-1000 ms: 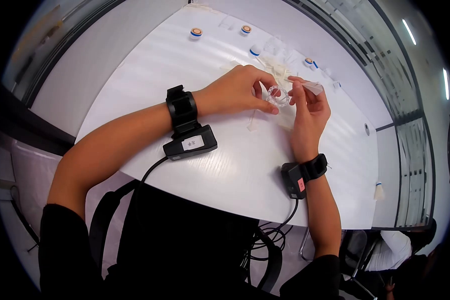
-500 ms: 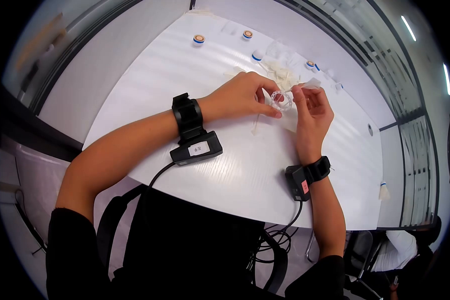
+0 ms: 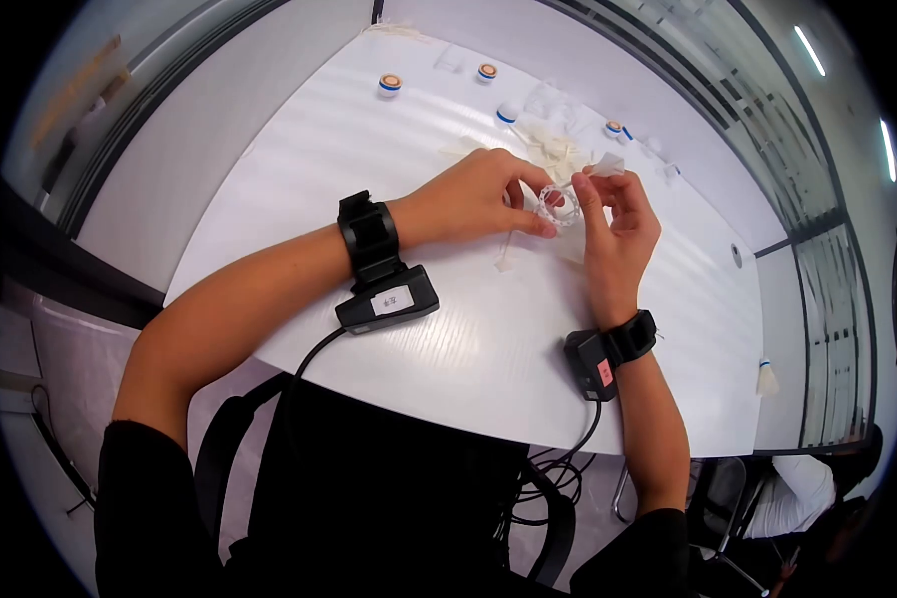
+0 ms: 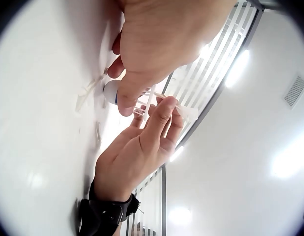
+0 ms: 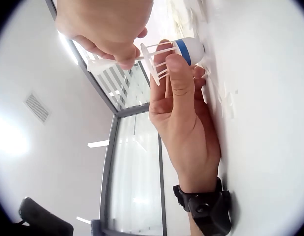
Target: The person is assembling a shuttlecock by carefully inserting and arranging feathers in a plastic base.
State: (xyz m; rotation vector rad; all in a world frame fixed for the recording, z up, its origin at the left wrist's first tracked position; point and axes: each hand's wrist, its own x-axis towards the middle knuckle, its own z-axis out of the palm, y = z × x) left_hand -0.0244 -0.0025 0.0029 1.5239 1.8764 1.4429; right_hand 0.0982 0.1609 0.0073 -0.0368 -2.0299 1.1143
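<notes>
The left hand (image 3: 480, 195) pinched a birdie base (image 5: 183, 52) between its thumb and fingers. The base was just above the table (image 3: 468, 329), with its white ring (image 5: 148, 63) turned toward the right hand (image 3: 620, 224). The right hand's thumb and fingers were pinched on a white feather (image 3: 608, 165).

The feather had just tipped. A second before, its wide end pointed down to the right, and its thin stem was away from the ring. Now the wide end was up, and the stem sloped down to the ring's edge. So the two parts looked lined up to meet, but I couldn't tell if the stem was in a hole or only close by. Past the hands, a pile of feather scraps (image 3: 558, 156) lay on the table.
</notes>
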